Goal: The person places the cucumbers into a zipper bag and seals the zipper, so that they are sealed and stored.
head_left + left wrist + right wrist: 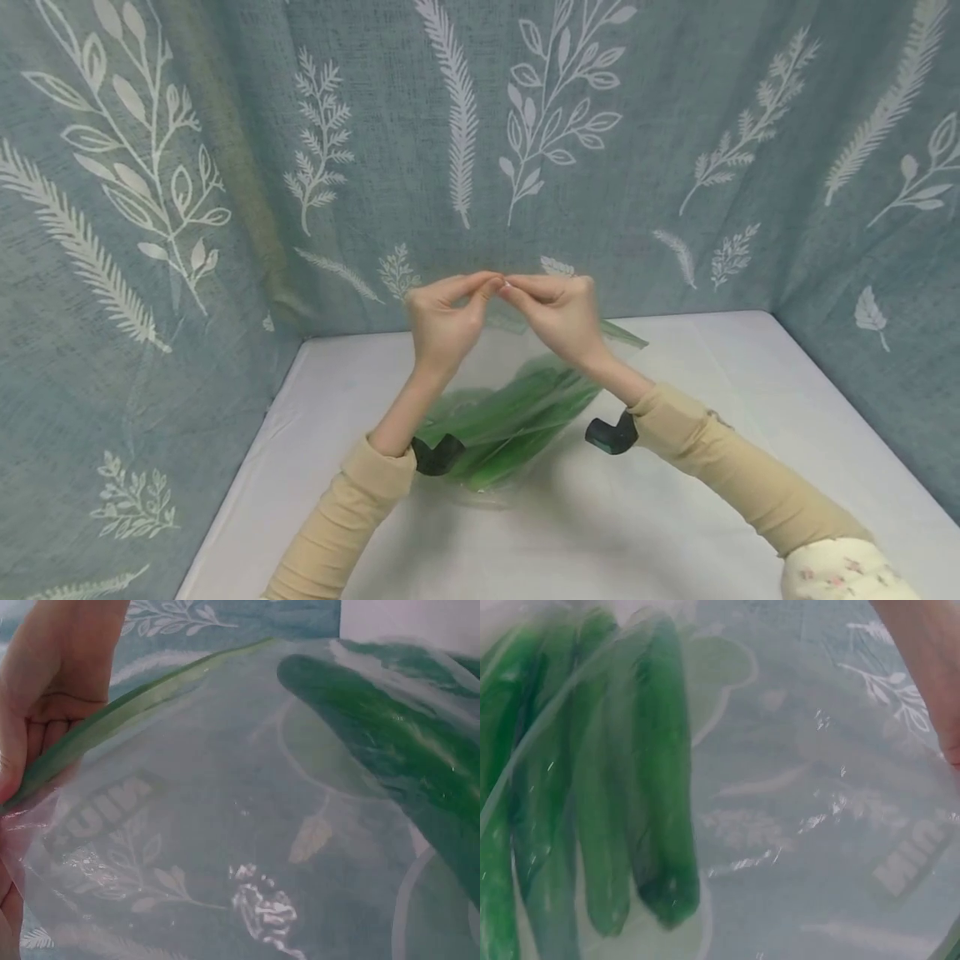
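A clear plastic bag [491, 358] hangs upright beneath both hands, its bottom close over the white table. Several long green cucumbers [517, 417] lie slanted inside, and they show large through the film in the right wrist view [664, 765]. My left hand [444, 329] pinches the bag's top edge between thumb and fingers. Right beside it, fingertips meeting at the middle, my right hand [564, 321] pinches the same edge. A green strip [142, 697] runs along the bag's mouth. Printed lettering [915, 859] shows through the film near that edge.
The white table [675, 500] spreads beneath the bag. Blue-green curtains [405, 167] with white leaf prints enclose it at the back and on both sides. Black wrist-worn devices [611, 433] stick out below the cuffs, near the bag.
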`<state>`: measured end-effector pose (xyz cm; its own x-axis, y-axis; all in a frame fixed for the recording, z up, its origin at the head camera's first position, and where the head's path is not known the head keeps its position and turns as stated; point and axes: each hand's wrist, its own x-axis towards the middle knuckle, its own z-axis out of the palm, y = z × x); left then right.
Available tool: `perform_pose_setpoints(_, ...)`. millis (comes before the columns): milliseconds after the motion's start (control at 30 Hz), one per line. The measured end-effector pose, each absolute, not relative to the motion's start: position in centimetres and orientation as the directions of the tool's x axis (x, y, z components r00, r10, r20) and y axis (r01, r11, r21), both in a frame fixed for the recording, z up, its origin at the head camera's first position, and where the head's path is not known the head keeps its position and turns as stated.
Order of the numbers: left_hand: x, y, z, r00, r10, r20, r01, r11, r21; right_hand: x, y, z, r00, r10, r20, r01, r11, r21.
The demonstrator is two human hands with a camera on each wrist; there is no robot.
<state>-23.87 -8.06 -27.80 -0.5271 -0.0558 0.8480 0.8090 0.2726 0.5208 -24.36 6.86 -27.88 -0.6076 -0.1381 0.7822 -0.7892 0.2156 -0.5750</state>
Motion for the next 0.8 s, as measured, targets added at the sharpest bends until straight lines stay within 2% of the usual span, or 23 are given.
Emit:
perform_pose_setpoints(100,-23.9,-8.5,-27.7,-0.502,-0.084,0.861,0.815,0.286,0.504,-24.3,7.4,-28.2,-0.619,-0.154,0.77,-0.778,0.25,-0.576)
perform_pose_setpoints(233,-24.1,-9.9,-27.6,-0.503,-0.212,0.838,0.788,0.288,0.545,-24.4,9.7,-29.7,-0.657,-0.174,0.733,-0.736,0.359,-0.574)
perform_pose_setpoints(367,-24.3,-11.5,-27.6,-0.521,-0.301,0.799,0.756,0.273,0.595,-24.4,13.3,-31.8,-0.688,-0.166,0.707,-0.689,0.456,-0.563)
perform_pose_setpoints(567,-24.8,-13.2,-27.6,-0.544,-0.412,0.731,0.697,0.263,0.667,-24.3,17.7,-33.7,-0.696,-0.116,0.708,-0.627,0.58,-0.521)
perform_pose_setpoints(667,-24.6,-13.4,-27.5,-0.554,-0.418,0.721,0.689,0.256,0.678,-23.7,18.9,-34.0,-0.699,-0.107,0.707,-0.612,0.6,-0.515)
perform_pose_setpoints(800,-23.0,-13.5,-27.0,-0.569,-0.332,0.753,0.729,0.22,0.648,-22.1,19.6,-34.2,-0.695,-0.075,0.715,-0.619,0.568,-0.542)
